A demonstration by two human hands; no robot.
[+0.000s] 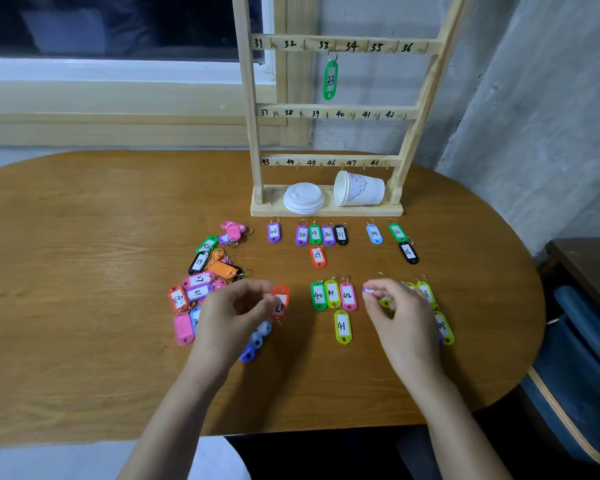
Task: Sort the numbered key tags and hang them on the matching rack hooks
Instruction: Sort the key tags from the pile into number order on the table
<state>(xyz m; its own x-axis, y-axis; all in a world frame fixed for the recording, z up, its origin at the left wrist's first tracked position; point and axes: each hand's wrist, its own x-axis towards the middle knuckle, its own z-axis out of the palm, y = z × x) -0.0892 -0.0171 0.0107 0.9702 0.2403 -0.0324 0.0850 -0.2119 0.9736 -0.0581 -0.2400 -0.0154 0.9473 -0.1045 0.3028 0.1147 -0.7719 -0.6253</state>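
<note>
A wooden rack with hooks numbered 31 to 48 stands at the table's far side. A green tag 33 hangs on its hook. Sorted tags lie in rows: 26, 28 to 31, 34, 36, then 40, 41, 42. An unsorted pile lies at the left. My left hand pinches an orange tag 37. My right hand pinches a small purple tag, mostly hidden by the fingers.
A white lid and a tipped paper cup rest on the rack's base. Yellow-green tags lie partly under my right hand. The table edge curves at the right, with a blue chair beyond it.
</note>
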